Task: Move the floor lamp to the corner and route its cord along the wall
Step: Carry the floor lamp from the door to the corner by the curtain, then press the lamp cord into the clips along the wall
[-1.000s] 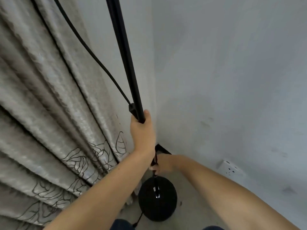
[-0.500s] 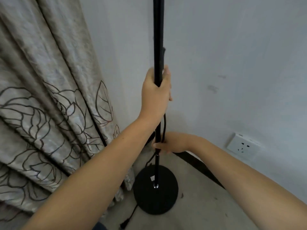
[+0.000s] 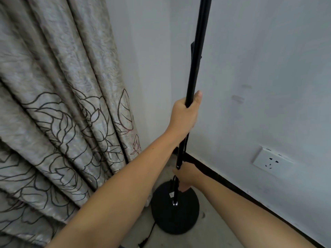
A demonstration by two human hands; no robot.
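My left hand (image 3: 184, 115) is clenched around the lamp pole (image 3: 198, 51); my right hand (image 3: 186, 177) grasps it lower, near the base (image 3: 186, 221). The lamp stands in the corner, between curtain (image 3: 62, 113) and wall (image 3: 268, 77), its cord (image 3: 148, 235) trailing on the floor.

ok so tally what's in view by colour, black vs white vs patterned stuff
black: 3 (lamp pole, round lamp base, cord with plug)
white: 1 (wall socket)
patterned: 1 (floral curtain)
total: 5
Not counted: the left hand gripping the pole and the right hand lower down near the base.
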